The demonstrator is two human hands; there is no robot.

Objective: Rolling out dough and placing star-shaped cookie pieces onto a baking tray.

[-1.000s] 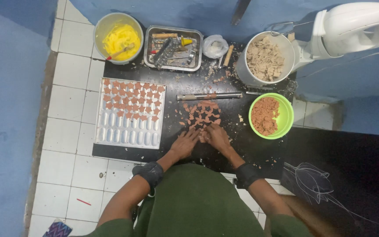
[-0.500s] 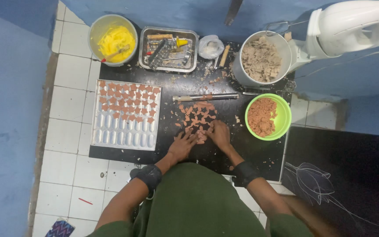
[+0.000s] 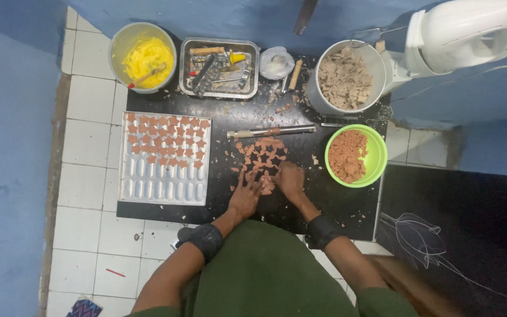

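A flat sheet of reddish-brown dough (image 3: 263, 154) with cut-out holes lies on the black work board (image 3: 218, 205). My left hand (image 3: 246, 195) rests palm down on the dough's near left edge, fingers spread. My right hand (image 3: 290, 179) is curled over the dough's near right edge; what is under its fingers is hidden. Left of the dough, a white ridged tray (image 3: 165, 188) carries several small dough shapes on its far half. A metal rolling rod (image 3: 271, 131) lies just beyond the dough.
A green bowl (image 3: 378, 154) of reddish dough sits at the right, a metal pot (image 3: 318, 100) of pale dough behind it. A yellow-filled bowl (image 3: 142, 56), a steel tool tray (image 3: 219, 67) and a white mixer (image 3: 459, 35) line the back. White floor tiles lie to the left.
My hands have shifted slightly on the near edge of the dough sheet. The view has drifted a little; nothing else has moved.
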